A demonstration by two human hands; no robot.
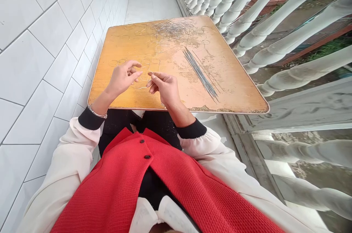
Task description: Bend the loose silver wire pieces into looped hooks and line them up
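Far left: wall of white rectangular tiles (35, 60). Next, left forearm in a white sleeve with black cuff (89, 118), silver-coloured bracelet (97, 112) at the wrist. Forearm angles up and inward over the near edge of the worn orange-yellow wooden tabletop (239, 95). Left hand (123, 77) is raised above the top, fingers bent toward the right, thumb and index tips apart in a narrow gap; thumb near the other hand. Thin wire loops (114, 62) lie on the tabletop beyond it. Centre: thin pale metal wire (143, 87), just right of the left hand, its end sticking out leftward from the right hand (161, 84). That hand pinches it between thumb and index, other fingers curled under, forearm slanting up and left from the table edge. Behind, tangled heap of grey wire (173, 28) near the far edge. Right of the hands, bundle of straight grey wires (200, 74), lying diagonally. Far right: white balusters (275, 40).
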